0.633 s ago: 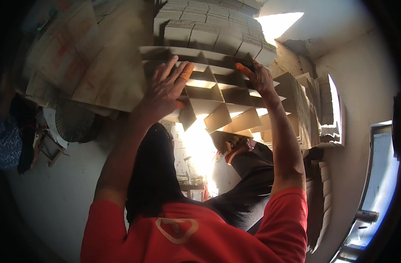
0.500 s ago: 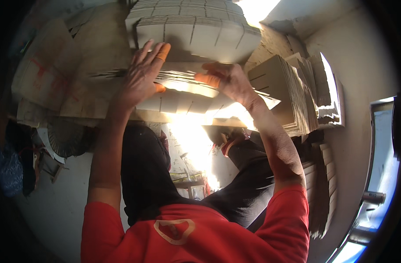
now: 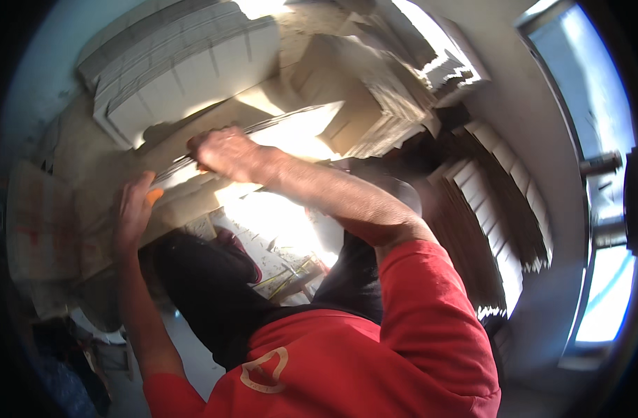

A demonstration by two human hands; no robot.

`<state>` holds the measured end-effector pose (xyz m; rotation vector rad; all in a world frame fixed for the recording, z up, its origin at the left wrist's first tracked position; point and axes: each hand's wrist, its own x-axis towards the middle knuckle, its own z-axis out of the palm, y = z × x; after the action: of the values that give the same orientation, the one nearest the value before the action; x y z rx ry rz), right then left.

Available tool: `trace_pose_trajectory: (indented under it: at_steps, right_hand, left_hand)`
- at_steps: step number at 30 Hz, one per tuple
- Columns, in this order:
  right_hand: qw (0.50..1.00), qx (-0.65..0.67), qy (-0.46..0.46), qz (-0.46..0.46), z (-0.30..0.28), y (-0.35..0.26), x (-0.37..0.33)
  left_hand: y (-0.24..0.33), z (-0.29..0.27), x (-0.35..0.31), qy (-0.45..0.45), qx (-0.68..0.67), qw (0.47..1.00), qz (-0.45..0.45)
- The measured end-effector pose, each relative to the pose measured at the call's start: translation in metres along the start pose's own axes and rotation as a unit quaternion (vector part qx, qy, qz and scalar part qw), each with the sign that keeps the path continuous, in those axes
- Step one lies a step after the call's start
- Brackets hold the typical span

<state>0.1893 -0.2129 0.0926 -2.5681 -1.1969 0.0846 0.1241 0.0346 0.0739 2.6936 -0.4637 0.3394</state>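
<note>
A thin stack of flat cardboard sheets [image 3: 301, 127] stands on edge at a slant in front of me, bright with sunlight toward its right end. My right hand [image 3: 228, 155] reaches across to the left, its fingers curled over the stack's upper edge. At the left end of the stack is my left hand [image 3: 133, 207], slightly blurred, its fingers stretched upward and its thumb apart. An orange finger cover [image 3: 154, 196] shows on it. Whether the left palm touches the sheets is hard to make out.
Behind stands a large bundle of slotted cardboard [image 3: 193, 76]. More cardboard stacks stand at the right [image 3: 364, 90] and lower right [image 3: 475, 223]. A cardboard piece with red marks [image 3: 40, 223] is at the left. A window [image 3: 597, 174] lies far right.
The view has swung right and tilted. My right hand has moved left along the sheets and closed over their edge. My left hand has come down to their left end.
</note>
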Motion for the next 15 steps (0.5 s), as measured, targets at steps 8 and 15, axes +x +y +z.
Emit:
trace_pose_trajectory:
  at_steps: [8,15]
  right_hand:
    - [0.991,-0.114,0.068,-0.013,-0.098,-0.109,-0.094]
    - [0.861,-0.425,0.09,0.264,-0.117,-0.092,-0.283]
  left_hand:
    - [0.166,-0.075,-0.015,0.155,0.123,0.958,0.206]
    - [0.242,-0.057,-0.022,0.255,-0.013,0.916,0.309]
